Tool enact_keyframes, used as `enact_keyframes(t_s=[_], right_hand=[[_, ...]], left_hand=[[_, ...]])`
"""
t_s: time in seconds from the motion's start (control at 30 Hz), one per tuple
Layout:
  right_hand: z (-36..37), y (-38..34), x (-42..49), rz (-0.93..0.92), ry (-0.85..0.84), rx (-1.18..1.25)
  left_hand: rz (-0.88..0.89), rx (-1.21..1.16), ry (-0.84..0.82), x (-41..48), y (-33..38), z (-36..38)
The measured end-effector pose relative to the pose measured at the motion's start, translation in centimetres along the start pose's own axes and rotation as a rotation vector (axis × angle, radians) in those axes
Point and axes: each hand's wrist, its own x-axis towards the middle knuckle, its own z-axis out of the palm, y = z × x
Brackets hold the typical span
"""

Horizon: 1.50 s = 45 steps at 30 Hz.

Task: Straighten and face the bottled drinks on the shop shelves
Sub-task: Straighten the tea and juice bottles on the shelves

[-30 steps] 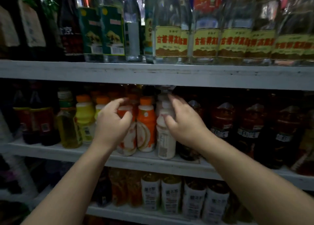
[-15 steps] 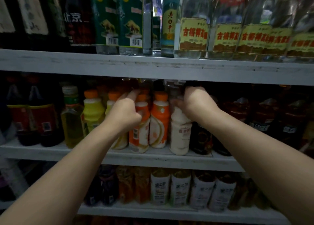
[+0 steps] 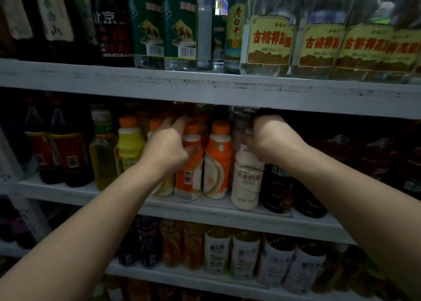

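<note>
**On the middle shelf, two hands take two bottles by the top**

On the middle shelf [image 3: 205, 212], under the board [image 3: 205, 89] that carries tall clear spirits [image 3: 266, 43], a row of small drinks stands upright. Two of them are in hand. An orange bottle [image 3: 189, 177] stands left of centre with its barcode turned outward, so its face looks away from the aisle. A white bottle [image 3: 247, 180] stands to its right at the shelf's front edge, label forward, with a second orange bottle [image 3: 217, 164] between the two.

The left hand [image 3: 166, 150] grasps the orange bottle round its shoulder, thumb across the front and fingers reaching behind the cap. The right hand [image 3: 268, 139] is curled over the white bottle's top and clenched on its neck. The cap itself is blurred.

Each grip sits at the top of a vertical axis, with body and label below it. The likely next move is therefore a twist about that axis, not a lift. The orange bottle looks to need about half a turn, which falls to the left hand, the nearer one. The white bottle seems to need little.
</note>
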Motion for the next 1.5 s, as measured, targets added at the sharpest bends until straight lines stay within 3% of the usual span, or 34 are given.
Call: enact_keyframes(t_s=[0.13, 0.3, 0.4, 0.47, 0.53, 0.63, 0.77, 0.9, 1.07, 1.27, 1.5], right_hand=[[-0.3, 0.1, 0.7, 0.021, -0.093, -0.016], [0.2, -1.1, -0.1, -0.087, 0.224, -0.284], [1.1, -2.9, 0.3, -0.16, 0.245, -0.387], [1.6, -4.1, 0.8, -0.152, 0.268, -0.372], [1.9, -5.6, 1.6, -0.097, 0.231, -0.394], [2.1, -7.5, 2.9, 0.117, 0.008, -0.409], [2.0, -7.8, 3.1, 0.232, -0.077, -0.215], [1.1, -7.2, 2.0, 0.166, -0.071, 0.052], [0.8, -6.1, 1.5, 0.21, -0.103, 0.386], [1.8, -5.6, 1.6, 0.185, -0.077, 0.376], [2.2, -4.2, 2.2, 0.174, -0.064, 0.412]], left_hand=[[0.016, -0.008, 0.008, -0.2, -0.6, 0.1], [-0.005, -0.017, -0.074, 0.3, -1.1, -0.6], [0.028, 0.028, -0.138, 0.9, -1.1, -1.1], [0.047, 0.078, -0.098, 1.3, -0.9, -1.4], [0.038, 0.127, -0.008, 1.7, -0.6, -1.8], [0.006, 0.142, 0.034, 2.1, -0.7, -1.9], [0.032, -0.014, -0.012, 2.6, -1.6, -1.6], [0.054, -0.155, -0.15, 3.1, -2.2, -2.0], [0.008, -0.438, -0.327, 3.3, -2.5, -2.3], [0.067, -0.29, -0.098, 2.7, -2.5, -1.9], [-0.007, -0.29, -0.183, 3.1, -1.9, -0.8]])
